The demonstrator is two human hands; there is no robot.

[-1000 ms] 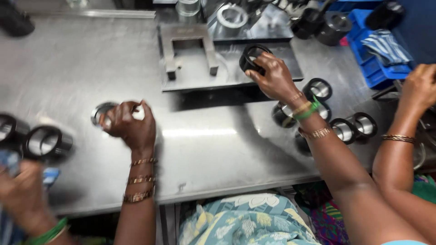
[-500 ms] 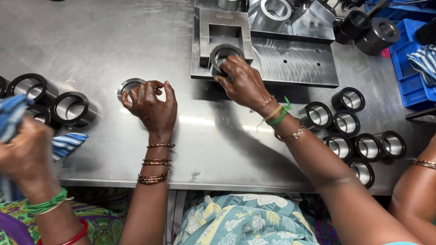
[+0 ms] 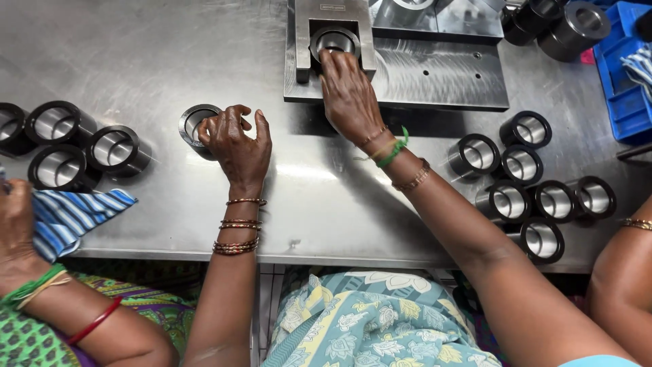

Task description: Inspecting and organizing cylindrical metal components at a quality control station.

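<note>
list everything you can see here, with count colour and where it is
metal table: one, grey steel, under everything
steel block fixture: one, grey, top centre
ring in the fixture: one, dark with shiny bore, in the slot
ring on the table: one, dark, centre left
rings at left: four, dark, left edge
rings at right: seven, dark, right side
rings at top right: a few, dark, partly cut off
blue bin: one, right edge
striped cloth: one, blue and white, in a neighbour's hand
other person's arm: one, lower right
left hand: on the table ring
right hand: on the fixture ring
</note>
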